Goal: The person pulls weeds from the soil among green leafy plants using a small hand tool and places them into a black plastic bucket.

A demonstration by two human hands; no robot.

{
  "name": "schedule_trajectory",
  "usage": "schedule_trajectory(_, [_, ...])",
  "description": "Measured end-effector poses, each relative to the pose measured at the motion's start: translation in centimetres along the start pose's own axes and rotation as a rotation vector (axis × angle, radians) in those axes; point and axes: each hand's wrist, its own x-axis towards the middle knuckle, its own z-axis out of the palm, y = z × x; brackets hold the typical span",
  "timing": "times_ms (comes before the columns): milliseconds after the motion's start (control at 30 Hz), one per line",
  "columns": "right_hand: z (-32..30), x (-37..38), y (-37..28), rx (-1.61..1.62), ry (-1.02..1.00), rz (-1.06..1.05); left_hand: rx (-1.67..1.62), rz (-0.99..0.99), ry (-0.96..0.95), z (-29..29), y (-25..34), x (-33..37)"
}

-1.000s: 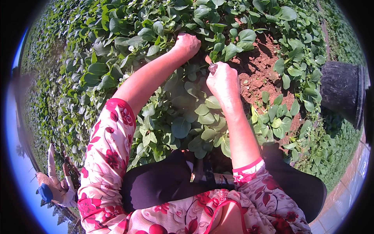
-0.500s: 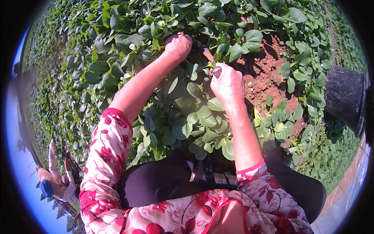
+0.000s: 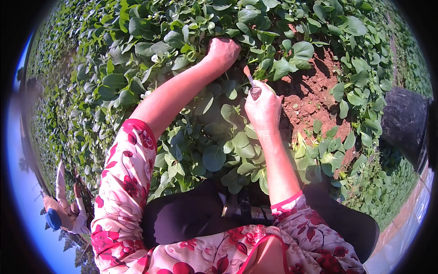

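With my right hand (image 3: pixel 263 108) wrapped tight round the knife (image 3: pixel 255 92) and my left hand (image 3: pixel 224 52) curled among the leafy plants (image 3: pixel 279 68), holding what I cannot tell, I should angle the blade (image 3: pixel 248 74) away from those knuckles.

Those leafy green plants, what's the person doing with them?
A person is working among the leafy green plants with two bare hands. The left hand reaches into the leaves, and whatever its fingers may be holding is hidden. The right hand is closed around a small tool, its narrow tip pointing away from the person. Bare reddish soil shows beside the right hand. A black container is farther right, and another person is off to the left.
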Motion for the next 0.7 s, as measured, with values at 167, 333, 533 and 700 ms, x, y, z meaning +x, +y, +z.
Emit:
schedule_trajectory(167, [1.4,2.5,-0.1,-0.049,-0.051,0.026,-0.115,0.012,0.111,0.9,-0.4,-1.1])
schedule_trajectory(333, [-1.0,2.4,0.5,0.001,-0.112,-0.008,-0.133,-0.11,0.126,-1.5,-0.8,-7.4])
schedule_trajectory(533, [-0.6,0.2,1.1,0.062,-0.117,-0.133,-0.086,-0.066,0.086,-2.5,-0.7,-9.1])
schedule_trajectory(700, [-1.8,0.2,-1.3,-0.029,-0.269,0.028,0.062,0.025,0.041,-2.6,0.6,-4.0])
